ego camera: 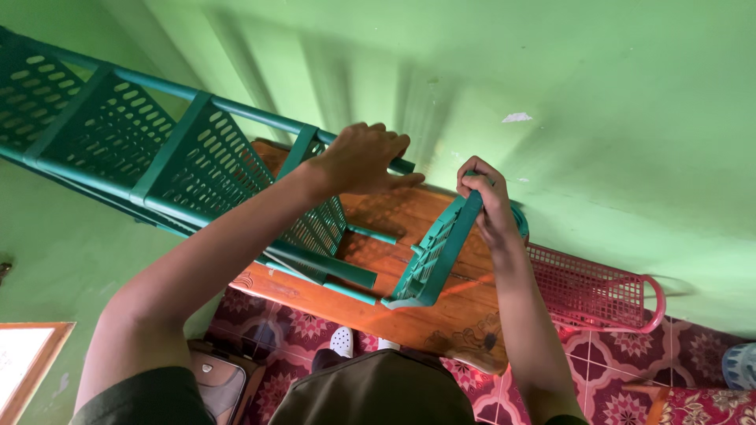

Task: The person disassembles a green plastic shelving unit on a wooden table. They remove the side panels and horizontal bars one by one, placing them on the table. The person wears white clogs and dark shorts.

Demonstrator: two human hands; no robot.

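A tall green plastic rack (142, 134) with perforated shelves leans tilted across the view, its lower end over a wooden board (394, 315) on the floor. My left hand (364, 159) grips the end of one of its green tube legs (402, 166). In my right hand (487, 197) is a separate green perforated shelf (429, 260), pinched at its top edge and held upright, just right of the rack's open end. Other tube legs (346, 275) of the rack stick out toward this shelf.
A pink perforated basket (598, 291) lies on the floor to the right, against the green wall (551, 94). The floor has red patterned tiles (622, 378). A brown bag (220, 382) sits at lower left, and a wooden frame (27, 362) at the far left.
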